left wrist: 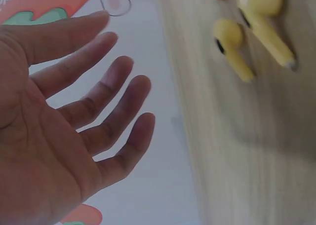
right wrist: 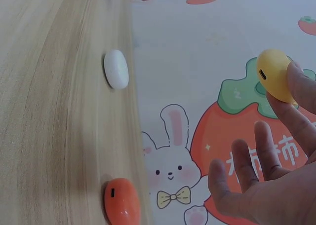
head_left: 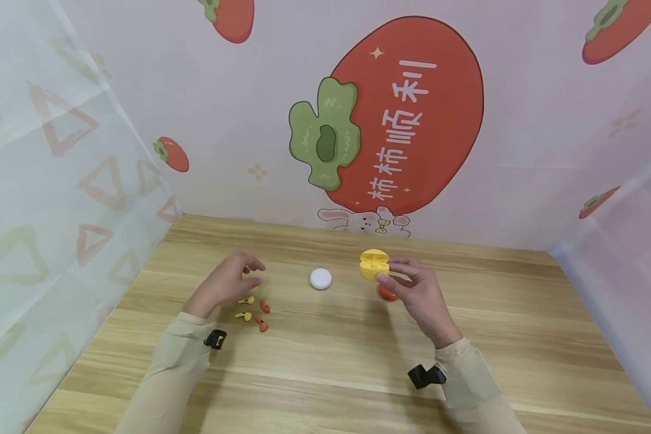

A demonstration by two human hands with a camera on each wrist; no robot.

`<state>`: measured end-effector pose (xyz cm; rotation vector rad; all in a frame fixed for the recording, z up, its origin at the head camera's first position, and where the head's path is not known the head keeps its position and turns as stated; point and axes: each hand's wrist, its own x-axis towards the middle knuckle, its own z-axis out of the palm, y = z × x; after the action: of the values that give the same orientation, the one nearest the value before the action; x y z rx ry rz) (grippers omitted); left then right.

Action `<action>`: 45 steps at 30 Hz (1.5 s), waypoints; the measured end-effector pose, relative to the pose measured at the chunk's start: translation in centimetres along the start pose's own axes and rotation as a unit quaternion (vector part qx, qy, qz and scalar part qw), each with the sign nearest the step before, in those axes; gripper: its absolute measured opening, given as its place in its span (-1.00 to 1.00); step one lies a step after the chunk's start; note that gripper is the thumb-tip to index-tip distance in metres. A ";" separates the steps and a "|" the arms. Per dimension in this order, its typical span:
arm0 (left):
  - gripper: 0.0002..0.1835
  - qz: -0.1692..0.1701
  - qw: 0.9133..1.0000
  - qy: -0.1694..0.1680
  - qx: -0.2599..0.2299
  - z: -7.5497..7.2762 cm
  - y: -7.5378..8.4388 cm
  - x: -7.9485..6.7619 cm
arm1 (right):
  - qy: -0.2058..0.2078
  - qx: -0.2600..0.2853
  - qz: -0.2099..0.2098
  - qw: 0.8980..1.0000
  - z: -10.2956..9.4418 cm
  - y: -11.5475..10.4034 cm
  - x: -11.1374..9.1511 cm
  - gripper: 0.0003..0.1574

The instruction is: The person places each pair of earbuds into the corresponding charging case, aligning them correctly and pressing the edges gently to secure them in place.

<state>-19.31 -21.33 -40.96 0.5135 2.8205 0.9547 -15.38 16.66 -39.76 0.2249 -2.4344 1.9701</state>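
My right hand [head_left: 420,295] pinches a yellow earbud case [head_left: 374,272] between thumb and fingers, holding it above the table with its lid up. In the right wrist view the underside of that case [right wrist: 274,76] shows a dark charging port. My left hand [head_left: 230,280] hovers over the left of the table, fingers relaxed and apart, holding nothing. Close below it lie two yellow earbuds [head_left: 244,316] and two orange-red earbuds [head_left: 262,325]. The left wrist view shows the yellow earbuds [left wrist: 229,35] beside the bare palm [left wrist: 54,151].
A white earbud case [head_left: 320,279] sits mid-table between the hands. An orange-red earbud case [head_left: 387,293] lies beneath the right hand, partly hidden by it. Printed sheets [head_left: 239,181] stand behind and at both sides of the wooden table [head_left: 314,374].
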 end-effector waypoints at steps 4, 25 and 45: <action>-0.75 -0.022 0.999 -0.029 0.017 0.1 -0.6 -0.2 | 0.000 0.002 0.002 1.000 0.0 0.0 0.0 -0.53; -0.84 -0.049 0.992 -0.077 0.088 0.7 -1.9 -0.5 | -0.006 0.017 0.009 1.000 0.1 -0.1 -0.1 -0.54; -0.92 -0.073 0.986 -0.084 0.127 0.7 -0.5 -0.9 | -0.002 -0.002 0.003 1.000 0.1 0.0 -0.1 -0.56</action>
<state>-18.48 -21.58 -41.81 0.3846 2.7922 0.5026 -15.25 16.61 -39.77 0.2210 -2.4437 1.9694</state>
